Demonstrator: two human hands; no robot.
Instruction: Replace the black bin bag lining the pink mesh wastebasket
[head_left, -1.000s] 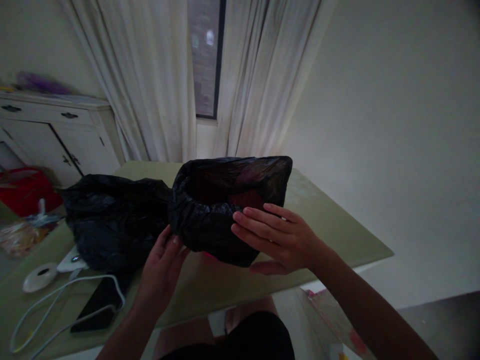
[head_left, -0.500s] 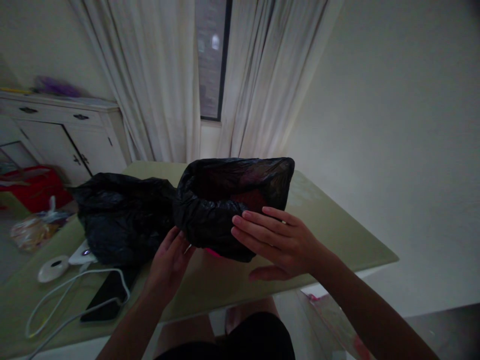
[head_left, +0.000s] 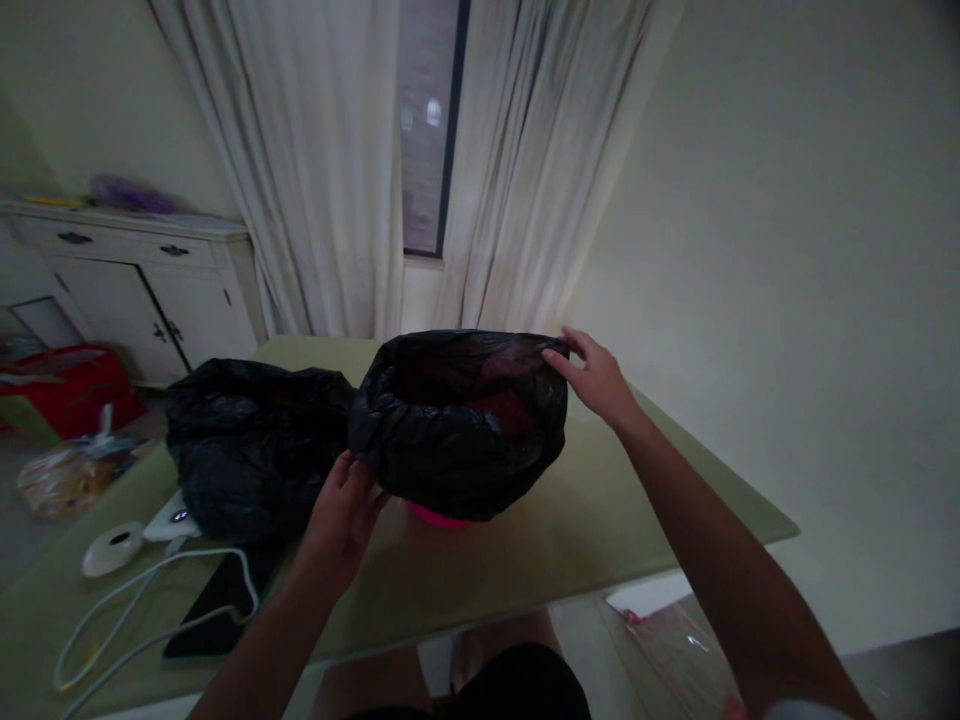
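Observation:
A black plastic bag point(head_left: 457, 460) lines a pink container point(head_left: 439, 516), its rim folded down over the outside. Only a strip of the container's pink base shows below the bag, and a reddish inside shows dimly through the opening. My right hand point(head_left: 592, 372) pinches the bag's rim at the far right corner, thumb on the inner side. Down at the near left, my left hand point(head_left: 345, 515) grips the bag's lower edge; part of its fingers is hidden. Touching it on the left is a second black plastic bag point(head_left: 247, 450), bunched up and standing on the table.
The greenish table point(head_left: 675, 480) carries a dark phone point(head_left: 214, 610), a white cable point(head_left: 157, 570) and a round white object point(head_left: 112, 550) at left. Behind stand a white cabinet point(head_left: 127, 290) and curtains point(head_left: 322, 170). A red bag point(head_left: 71, 385) lies on the floor.
My right hand has moved from the bag's near side up to its far right corner and taken hold of the rim. The right side of the rim looks rounder, and more pink shows beneath.

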